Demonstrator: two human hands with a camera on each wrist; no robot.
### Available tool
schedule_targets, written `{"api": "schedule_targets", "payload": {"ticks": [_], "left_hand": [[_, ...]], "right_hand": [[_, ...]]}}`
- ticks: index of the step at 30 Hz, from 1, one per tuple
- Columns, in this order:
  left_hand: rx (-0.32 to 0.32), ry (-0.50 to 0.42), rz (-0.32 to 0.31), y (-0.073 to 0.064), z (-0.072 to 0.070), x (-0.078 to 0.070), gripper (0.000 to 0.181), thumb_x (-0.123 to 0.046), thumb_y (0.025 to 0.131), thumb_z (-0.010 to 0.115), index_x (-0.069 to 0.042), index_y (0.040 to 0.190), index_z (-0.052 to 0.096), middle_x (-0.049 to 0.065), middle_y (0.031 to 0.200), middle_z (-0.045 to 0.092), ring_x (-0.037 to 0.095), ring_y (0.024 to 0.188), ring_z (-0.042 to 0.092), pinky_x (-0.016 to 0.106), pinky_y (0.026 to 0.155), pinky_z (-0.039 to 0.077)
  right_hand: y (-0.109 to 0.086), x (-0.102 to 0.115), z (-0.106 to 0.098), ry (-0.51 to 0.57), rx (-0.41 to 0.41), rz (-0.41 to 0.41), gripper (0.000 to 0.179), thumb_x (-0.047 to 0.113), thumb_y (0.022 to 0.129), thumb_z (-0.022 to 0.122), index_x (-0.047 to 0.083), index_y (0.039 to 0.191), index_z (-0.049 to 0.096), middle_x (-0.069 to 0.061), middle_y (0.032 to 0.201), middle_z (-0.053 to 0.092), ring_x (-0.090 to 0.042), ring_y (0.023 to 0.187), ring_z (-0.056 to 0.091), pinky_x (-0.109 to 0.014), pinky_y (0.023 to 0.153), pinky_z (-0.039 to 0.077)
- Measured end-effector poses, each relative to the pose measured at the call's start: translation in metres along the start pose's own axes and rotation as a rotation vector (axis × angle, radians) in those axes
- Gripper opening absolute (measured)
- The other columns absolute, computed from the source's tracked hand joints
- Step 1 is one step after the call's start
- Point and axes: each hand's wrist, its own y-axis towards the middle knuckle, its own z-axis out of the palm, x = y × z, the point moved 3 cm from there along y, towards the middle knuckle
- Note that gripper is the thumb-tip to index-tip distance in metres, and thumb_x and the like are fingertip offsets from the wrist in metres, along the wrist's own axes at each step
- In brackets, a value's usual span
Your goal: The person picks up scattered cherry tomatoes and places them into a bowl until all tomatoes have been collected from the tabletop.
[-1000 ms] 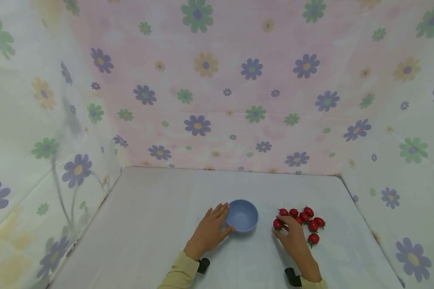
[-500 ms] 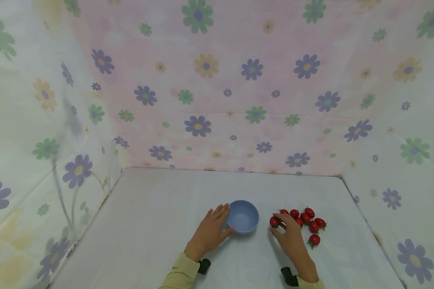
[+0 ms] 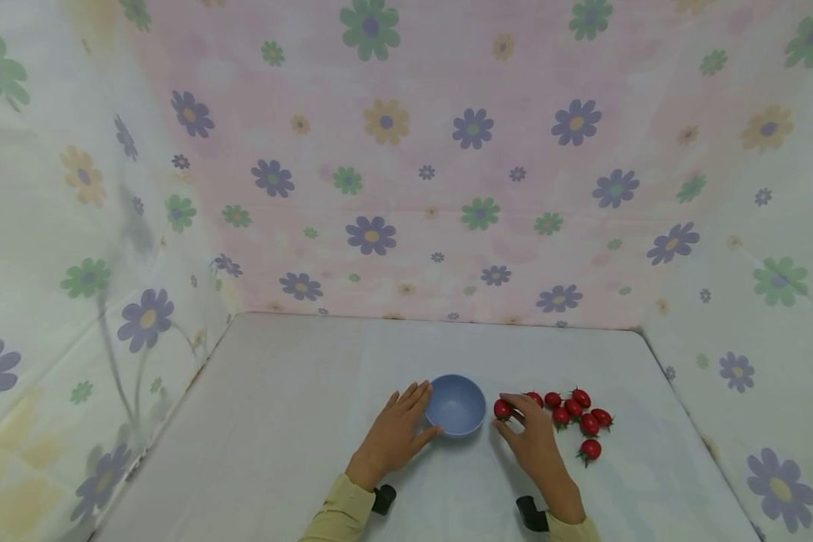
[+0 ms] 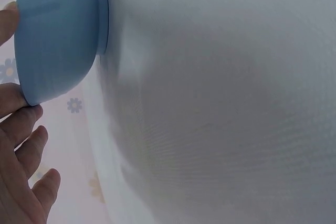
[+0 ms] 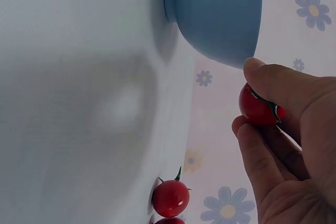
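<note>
A blue bowl (image 3: pixel 455 406) stands upright on the white table, and nothing shows inside it. My left hand (image 3: pixel 394 433) rests at its left side with straight fingers; in the left wrist view fingertips (image 4: pixel 32 112) and thumb touch the bowl's rim. Just right of the bowl, my right hand (image 3: pixel 535 440) pinches a cherry tomato (image 3: pixel 503 409) between thumb and fingers. The right wrist view shows this tomato (image 5: pixel 258 106) with its green stem, held at rim height, clear of the table.
Several cherry tomatoes (image 3: pixel 573 407) lie in a loose group to the right, one (image 3: pixel 589 450) nearer the front. Flower-patterned cloth walls (image 3: pixel 406 188) close off the table (image 3: pixel 298 391) at the back and both sides.
My right hand has carried the cherry tomato leftward and slightly away from me, from beside the group toward the bowl. My left hand and the bowl have stayed in place.
</note>
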Motion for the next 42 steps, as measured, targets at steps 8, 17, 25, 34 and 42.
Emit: {"api": "schedule_targets", "payload": {"ticks": [8, 17, 25, 34, 42], "left_hand": [[-0.013, -0.014, 0.006, -0.001, 0.001, 0.001, 0.074, -0.050, 0.102, 0.055, 0.000, 0.155, 0.039, 0.014, 0.163, 0.035, 0.032, 0.151, 0.034, 0.055, 0.120, 0.033], [-0.016, -0.008, -0.015, 0.000, 0.001, 0.004, 0.073, -0.049, 0.102, 0.056, -0.001, 0.155, 0.040, 0.012, 0.163, 0.035, 0.030, 0.151, 0.034, 0.054, 0.120, 0.034], [-0.031, -0.022, -0.015, -0.001, 0.003, 0.004, 0.073, -0.049, 0.102, 0.056, -0.002, 0.155, 0.040, 0.012, 0.163, 0.036, 0.031, 0.151, 0.034, 0.055, 0.119, 0.033], [-0.030, -0.033, -0.021, 0.000, 0.006, 0.004, 0.073, -0.049, 0.103, 0.055, -0.003, 0.156, 0.038, 0.010, 0.165, 0.033, 0.028, 0.152, 0.031, 0.053, 0.121, 0.032], [-0.043, -0.055, -0.007, 0.001, 0.008, 0.002, 0.071, -0.049, 0.105, 0.051, -0.001, 0.156, 0.038, 0.013, 0.164, 0.034, 0.030, 0.152, 0.032, 0.055, 0.120, 0.032]], "right_hand": [[0.001, 0.005, 0.007, 0.056, -0.046, -0.107, 0.048, -0.009, 0.078, 0.082, -0.005, 0.124, 0.067, -0.017, 0.117, 0.068, -0.033, 0.111, 0.068, -0.042, 0.092, 0.057], [0.002, 0.014, 0.016, 0.101, -0.084, -0.204, 0.050, -0.014, 0.074, 0.083, -0.004, 0.121, 0.068, -0.015, 0.115, 0.069, -0.033, 0.107, 0.070, -0.041, 0.090, 0.058], [0.004, 0.017, 0.024, 0.120, -0.059, -0.224, 0.051, -0.012, 0.075, 0.084, -0.002, 0.123, 0.068, -0.013, 0.117, 0.068, -0.028, 0.109, 0.069, -0.039, 0.092, 0.058], [0.008, 0.020, 0.030, 0.139, -0.004, -0.204, 0.052, -0.010, 0.077, 0.082, -0.003, 0.126, 0.066, -0.014, 0.120, 0.067, -0.030, 0.114, 0.068, -0.039, 0.096, 0.055], [0.013, 0.025, 0.036, 0.128, 0.014, -0.240, 0.053, -0.010, 0.077, 0.082, -0.004, 0.127, 0.065, -0.015, 0.119, 0.067, -0.031, 0.113, 0.068, -0.040, 0.096, 0.056]]}}
